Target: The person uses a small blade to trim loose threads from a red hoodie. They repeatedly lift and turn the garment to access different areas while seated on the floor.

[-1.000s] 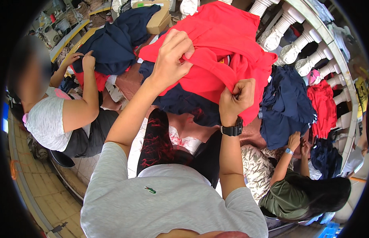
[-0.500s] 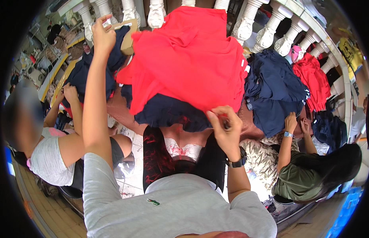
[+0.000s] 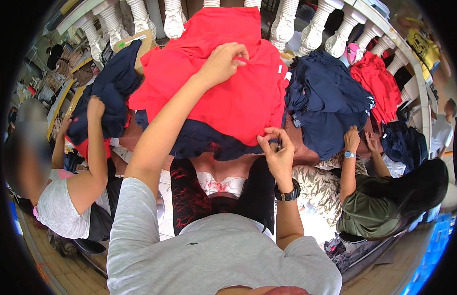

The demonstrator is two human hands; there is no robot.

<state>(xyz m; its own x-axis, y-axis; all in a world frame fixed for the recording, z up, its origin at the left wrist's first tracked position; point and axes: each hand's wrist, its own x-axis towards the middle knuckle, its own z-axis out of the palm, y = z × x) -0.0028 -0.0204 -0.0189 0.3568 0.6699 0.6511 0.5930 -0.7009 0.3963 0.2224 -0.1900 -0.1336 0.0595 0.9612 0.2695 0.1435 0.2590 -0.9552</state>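
A pile of red garments (image 3: 199, 98) lies spread before me, on top of navy cloth (image 3: 199, 140). My left hand (image 3: 223, 63) reaches across the pile, its thumb and fingers closed in a pinch on a fold of the upper red garment. At the pile's near right corner, my right hand (image 3: 278, 151) pinches the red edge between thumb and forefinger. Something small and dark shows inside that hand, too little of it visible to name. A dark watch (image 3: 288, 191) is on my right wrist. White labels (image 3: 288, 75) stick out at the pile's right side.
Navy garments (image 3: 326, 93) and a smaller red heap (image 3: 376, 86) lie to the right, near a co-worker in green (image 3: 371, 209). On the left, another co-worker (image 3: 73, 201) handles navy cloth (image 3: 108, 93). Behind the pile stand a cardboard box (image 3: 145, 51) and white balusters (image 3: 174, 19).
My left hand has come down from the raised far left onto the red cloth. My right hand stays near the lower right corner. The left co-worker's arms have shifted.
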